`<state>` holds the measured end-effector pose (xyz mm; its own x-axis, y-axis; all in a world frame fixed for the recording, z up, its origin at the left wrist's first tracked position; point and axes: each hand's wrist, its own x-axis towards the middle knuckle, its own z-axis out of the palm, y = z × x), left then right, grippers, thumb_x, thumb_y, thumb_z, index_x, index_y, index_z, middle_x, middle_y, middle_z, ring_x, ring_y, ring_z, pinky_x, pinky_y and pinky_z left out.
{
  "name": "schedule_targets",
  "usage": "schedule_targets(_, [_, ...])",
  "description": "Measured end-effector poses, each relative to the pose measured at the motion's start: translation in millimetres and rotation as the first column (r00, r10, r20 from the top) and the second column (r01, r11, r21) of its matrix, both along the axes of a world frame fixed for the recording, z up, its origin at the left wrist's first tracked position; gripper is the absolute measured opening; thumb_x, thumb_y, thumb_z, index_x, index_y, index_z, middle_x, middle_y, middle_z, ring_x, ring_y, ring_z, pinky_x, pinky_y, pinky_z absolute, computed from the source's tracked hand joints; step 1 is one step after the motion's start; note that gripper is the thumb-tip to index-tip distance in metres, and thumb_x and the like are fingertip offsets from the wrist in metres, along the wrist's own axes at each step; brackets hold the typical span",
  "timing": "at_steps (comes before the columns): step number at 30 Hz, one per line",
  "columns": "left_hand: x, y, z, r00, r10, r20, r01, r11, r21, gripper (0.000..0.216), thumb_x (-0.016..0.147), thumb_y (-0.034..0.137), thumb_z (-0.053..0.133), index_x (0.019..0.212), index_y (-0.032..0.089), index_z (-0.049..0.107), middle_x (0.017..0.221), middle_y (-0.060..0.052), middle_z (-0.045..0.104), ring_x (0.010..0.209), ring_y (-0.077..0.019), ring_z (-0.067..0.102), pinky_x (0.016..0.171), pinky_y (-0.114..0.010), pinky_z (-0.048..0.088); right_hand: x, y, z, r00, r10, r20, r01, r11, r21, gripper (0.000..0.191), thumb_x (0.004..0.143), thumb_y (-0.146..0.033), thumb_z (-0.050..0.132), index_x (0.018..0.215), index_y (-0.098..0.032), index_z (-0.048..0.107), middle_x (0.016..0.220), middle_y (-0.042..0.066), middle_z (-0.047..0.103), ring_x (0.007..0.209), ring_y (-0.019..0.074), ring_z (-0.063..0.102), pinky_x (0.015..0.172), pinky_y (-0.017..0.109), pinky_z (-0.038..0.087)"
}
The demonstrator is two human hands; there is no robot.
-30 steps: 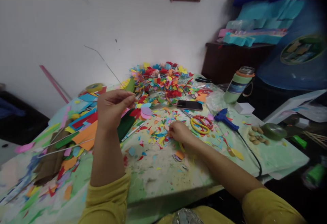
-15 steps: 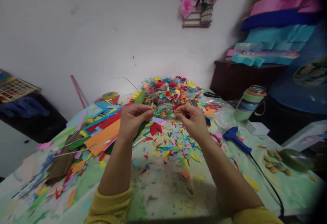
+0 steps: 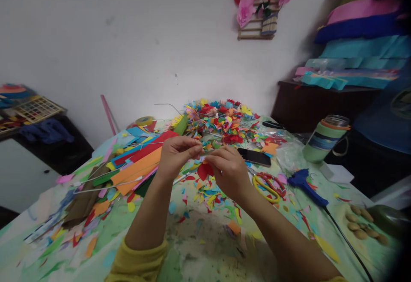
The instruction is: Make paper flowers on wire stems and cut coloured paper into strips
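My left hand [image 3: 178, 157] is closed in a pinch above the middle of the table. My right hand [image 3: 229, 172] pinches too, its fingertips close beside those of the left. What they hold is too small and hidden to name; a thin pale line shows between the fingertips. Just below them is a red paper piece [image 3: 204, 171], partly covered by my right hand; whether it is held or lies on the table I cannot tell. Small coloured paper scraps [image 3: 212, 192] are scattered under both hands.
Beyond the hands lies a heap of paper flowers [image 3: 221, 112]. Paper strips [image 3: 138, 168] and wires are at the left. To the right are a phone [image 3: 255, 157], scissors [image 3: 266, 187], a blue glue gun [image 3: 306, 186] with its cord, a bottle [image 3: 326, 140] and walnuts [image 3: 361, 222].
My hands have come together from apart, the right moving left and slightly down. The phone and scissors now show more fully. The whole view has shifted a little.
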<state>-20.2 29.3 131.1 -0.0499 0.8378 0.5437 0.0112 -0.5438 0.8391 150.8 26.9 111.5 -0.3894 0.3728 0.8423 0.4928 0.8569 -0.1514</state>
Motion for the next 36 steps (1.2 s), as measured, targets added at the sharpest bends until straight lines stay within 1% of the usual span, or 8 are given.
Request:
schedule_targets(4, [0.5, -0.2, 0.5, 1.0, 0.023, -0.013, -0.023, 1.0, -0.004, 0.018, 0.065, 0.03, 0.079, 0.072, 0.015, 0.071, 0.06, -0.003, 0.068, 0.048, -0.0111, 0.059, 0.048, -0.022, 0.051, 2.2, -1.0, 1.2, 0.997, -0.049, 0.06, 0.047, 0.998, 0.048, 0.022, 0.089, -0.011, 0.05, 0.082, -0.019, 0.07, 0.076, 0.005, 0.067, 0.076, 0.0173, 0.051, 0.072, 0.032, 0.04])
schedule_targets(8, [1.2, -0.8, 0.9, 1.0, -0.005, 0.011, 0.005, 1.0, -0.006, 0.016, 0.065, 0.028, 0.079, 0.071, 0.016, 0.071, 0.06, -0.001, 0.068, 0.048, -0.0097, 0.059, 0.048, -0.02, 0.05, 2.0, -2.3, 1.4, 0.991, -0.083, 0.102, 0.075, 0.994, 0.084, 0.024, 0.089, -0.01, 0.049, 0.081, -0.019, 0.069, 0.075, 0.005, 0.066, 0.075, 0.0174, 0.051, 0.07, 0.032, 0.038])
schedule_targets(12, [1.8, -1.1, 0.9, 0.999, -0.034, 0.016, 0.034, 0.999, 0.008, 0.014, 0.065, 0.027, 0.079, 0.071, 0.017, 0.071, 0.061, -0.001, 0.068, 0.048, -0.009, 0.059, 0.048, -0.019, 0.05, 2.3, -2.9, 1.7, 0.986, -0.115, 0.117, 0.103, 0.989, 0.106, 0.022, 0.088, -0.01, 0.05, 0.083, -0.019, 0.069, 0.076, 0.006, 0.065, 0.076, 0.0179, 0.051, 0.073, 0.032, 0.039])
schedule_targets(18, [3.0, 0.5, -0.8, 1.0, -0.016, -0.014, 0.016, 1.0, -0.003, 0.015, 0.065, 0.029, 0.079, 0.071, 0.017, 0.071, 0.061, -0.002, 0.068, 0.048, -0.0108, 0.059, 0.048, -0.022, 0.052, 3.1, -3.6, 1.9, 0.985, -0.105, 0.137, 0.09, 0.989, 0.115, 0.022, 0.087, -0.008, 0.049, 0.084, -0.018, 0.068, 0.075, 0.006, 0.063, 0.076, 0.0183, 0.049, 0.073, 0.033, 0.038])
schedule_targets(24, [4.0, 1.0, -0.7, 0.999, 0.017, -0.028, -0.017, 1.0, 0.004, 0.015, 0.065, 0.029, 0.078, 0.07, 0.017, 0.071, 0.059, -0.002, 0.067, 0.046, -0.01, 0.058, 0.047, -0.021, 0.051, 1.7, -6.1, 2.3, 0.979, -0.106, 0.173, 0.09, 0.991, 0.099, 0.02, 0.084, -0.007, 0.05, 0.082, -0.017, 0.067, 0.074, 0.007, 0.061, 0.077, 0.0195, 0.047, 0.071, 0.034, 0.037])
schedule_targets(28, [2.8, 2.0, -1.6, 0.998, 0.048, -0.043, -0.048, 0.999, 0.014, 0.016, 0.066, 0.03, 0.078, 0.07, 0.017, 0.07, 0.06, -0.002, 0.067, 0.046, -0.0107, 0.058, 0.047, -0.022, 0.051, 0.9, -6.7, 1.9, 0.973, -0.098, 0.211, 0.08, 0.992, 0.092, 0.02, 0.085, -0.009, 0.049, 0.082, -0.018, 0.067, 0.075, 0.007, 0.06, 0.077, 0.0199, 0.047, 0.071, 0.035, 0.037])
schedule_targets(36, [3.5, 2.2, -1.1, 0.999, 0.042, -0.032, -0.042, 0.999, 0.019, 0.017, 0.065, 0.032, 0.078, 0.07, 0.017, 0.07, 0.057, -0.001, 0.066, 0.046, -0.0106, 0.058, 0.047, -0.022, 0.051, 0.9, -6.0, -0.4, 0.975, -0.083, 0.208, 0.062, 0.993, 0.104, 0.021, 0.085, -0.009, 0.047, 0.084, -0.017, 0.068, 0.077, 0.007, 0.061, 0.079, 0.0202, 0.047, 0.074, 0.036, 0.038])
